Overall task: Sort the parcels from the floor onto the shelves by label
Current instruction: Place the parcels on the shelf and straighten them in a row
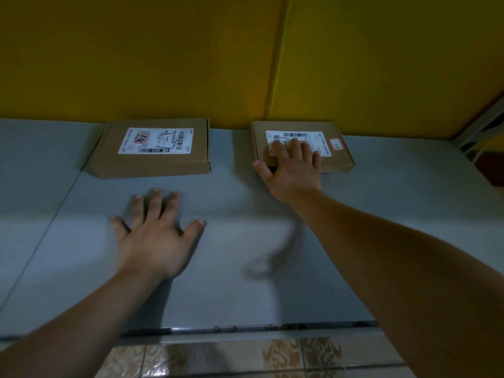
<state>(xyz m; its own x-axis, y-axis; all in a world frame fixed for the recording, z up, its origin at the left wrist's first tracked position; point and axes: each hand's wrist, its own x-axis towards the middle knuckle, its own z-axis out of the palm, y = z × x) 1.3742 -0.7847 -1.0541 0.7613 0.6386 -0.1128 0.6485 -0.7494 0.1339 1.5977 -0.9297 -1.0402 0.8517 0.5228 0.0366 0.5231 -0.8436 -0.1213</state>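
1. Parcels, two flat cardboard boxes, lie well apart on the grey shelf [381, 214], backs against the yellow wall [163, 64]: the left parcel [152, 162] and the right parcel [339, 158].
2. Each bears a white label, its print too blurred to read.
3. Of the hands, the right hand [293, 170] rests with straight fingers on the right parcel's label, its thumb seemingly at the front-left corner.
4. The left hand [155, 236] lies flat and spread on the shelf, holding nothing.
5. Tiled floor [272, 356] shows below.

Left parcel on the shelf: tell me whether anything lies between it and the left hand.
Nothing visible does. The left hand is spread over the grey shelf in front of the left parcel, with only bare shelf between its fingers and the box's near edge. The right hand rests on the right parcel, off to the side.
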